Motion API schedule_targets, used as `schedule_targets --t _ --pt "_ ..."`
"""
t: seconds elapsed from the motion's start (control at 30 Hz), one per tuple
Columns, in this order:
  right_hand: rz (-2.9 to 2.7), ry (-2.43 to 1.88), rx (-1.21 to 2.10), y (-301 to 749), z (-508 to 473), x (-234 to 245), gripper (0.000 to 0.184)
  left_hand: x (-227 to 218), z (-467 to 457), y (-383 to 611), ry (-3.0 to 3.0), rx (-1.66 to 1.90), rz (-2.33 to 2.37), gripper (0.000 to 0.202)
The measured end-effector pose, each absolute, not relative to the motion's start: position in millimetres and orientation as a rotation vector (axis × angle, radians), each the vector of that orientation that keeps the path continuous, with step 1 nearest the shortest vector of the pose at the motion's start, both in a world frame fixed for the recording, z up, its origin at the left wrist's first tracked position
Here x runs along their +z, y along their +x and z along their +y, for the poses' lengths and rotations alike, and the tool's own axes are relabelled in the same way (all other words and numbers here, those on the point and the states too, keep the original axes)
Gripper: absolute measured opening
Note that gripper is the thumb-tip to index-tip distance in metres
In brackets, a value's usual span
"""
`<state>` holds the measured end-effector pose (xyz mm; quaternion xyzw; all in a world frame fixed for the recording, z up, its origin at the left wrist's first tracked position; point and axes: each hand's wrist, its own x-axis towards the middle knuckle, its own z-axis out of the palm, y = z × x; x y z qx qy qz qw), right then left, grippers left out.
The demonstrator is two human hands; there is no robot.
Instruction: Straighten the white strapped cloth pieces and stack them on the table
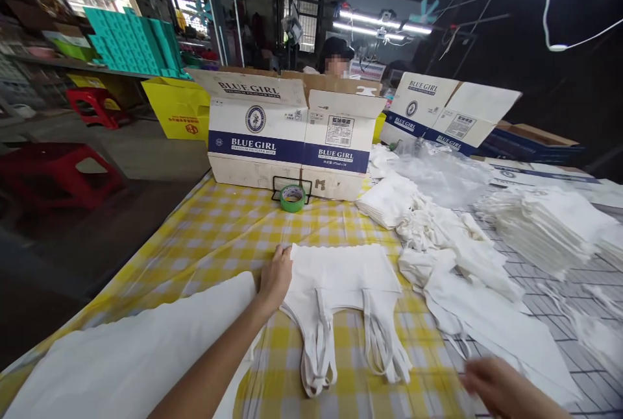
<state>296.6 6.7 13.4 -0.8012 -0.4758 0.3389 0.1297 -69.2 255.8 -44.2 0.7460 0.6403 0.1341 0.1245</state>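
A white strappy camisole point(341, 270) lies flat on the yellow checked tablecloth, its straps toward me; whether it is one piece or a small stack I cannot tell. My left hand point(276, 276) is closed at its upper left corner, the fingertips partly hidden. Under my left forearm spreads another white garment piece point(146, 347) with a wavy edge. My right hand point(496, 383), smeared by motion, is low on the right, near a loose white garment point(491, 322); its fingers cannot be made out.
A green tape roll point(293, 199) sits by a black wire holder before an open carton point(292, 140). White garments heap up point(433, 218) at right, beside a folded stack point(545, 224) and clear plastic bags point(433, 169). Behind the carton is a person point(335, 49). Red stools point(63, 176) stand left.
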Motion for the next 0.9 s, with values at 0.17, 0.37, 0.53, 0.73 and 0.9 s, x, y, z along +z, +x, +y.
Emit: schedule_targets --t 0.17,0.37,0.53,0.73,0.9 --pt "-1.676 -2.151 0.405 308.0 128.5 2.0 0.019 -40.6 255.4 -67.1 2.17 0.465 1.854 0.023" --pt "-1.56 -2.285 0.361 280.4 198.2 -28.8 0.024 -44.8 266.3 -73.5 2.147 0.52 1.803 0.013" --pt "-1.493 -2.205 0.195 258.8 201.3 -49.7 0.024 -50.1 271.6 -75.9 2.14 0.554 1.793 0.017" --pt "-1.406 -2.059 0.229 254.7 201.1 -53.2 0.015 -48.2 270.4 -71.0 2.134 0.71 1.801 0.016" --pt "-1.396 -1.997 0.391 270.5 204.2 -32.7 0.021 -32.2 263.2 -63.2 2.089 0.933 1.731 0.017"
